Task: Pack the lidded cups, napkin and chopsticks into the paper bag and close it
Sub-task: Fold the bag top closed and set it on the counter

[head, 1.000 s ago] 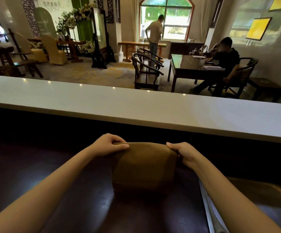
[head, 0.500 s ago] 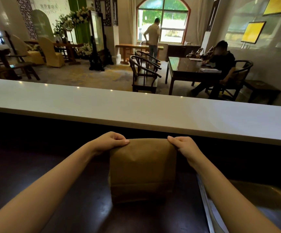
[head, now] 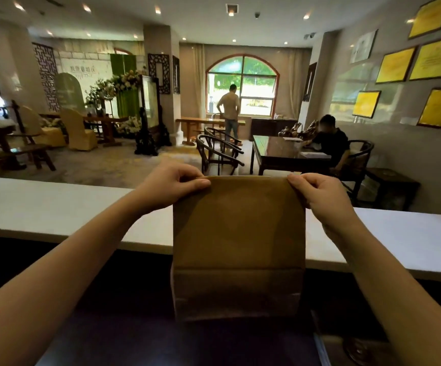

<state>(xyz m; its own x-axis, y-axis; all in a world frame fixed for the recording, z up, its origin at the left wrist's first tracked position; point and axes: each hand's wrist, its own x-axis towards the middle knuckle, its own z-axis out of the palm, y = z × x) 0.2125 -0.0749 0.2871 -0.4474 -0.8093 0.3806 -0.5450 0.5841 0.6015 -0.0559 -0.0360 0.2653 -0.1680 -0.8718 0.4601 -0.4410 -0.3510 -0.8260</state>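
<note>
A long white counter ledge runs from left to right across the scene, with a dark work surface on the near side of it and a dining room of dark wooden chairs and tables on the far side. Over there, one person stands at an arched window and another sits at a dark table by the right wall, which is hung with yellow framed plaques.

The paper bag stands upright in the middle of the near surface, its brown front panel facing the camera and its top edge rising above the line of the white ledge. A horizontal crease crosses the panel low down. The mouth is pressed flat into a straight edge — nothing of the inside shows, so the cups, napkin and chopsticks cannot be seen.

Both forearms reach in from the near corners. The left hand pinches the bag's top left corner, thumb on the near face and fingers curled behind. The right hand pinches the top right corner the same way — thumb in front, knuckles folded over the edge.
</note>
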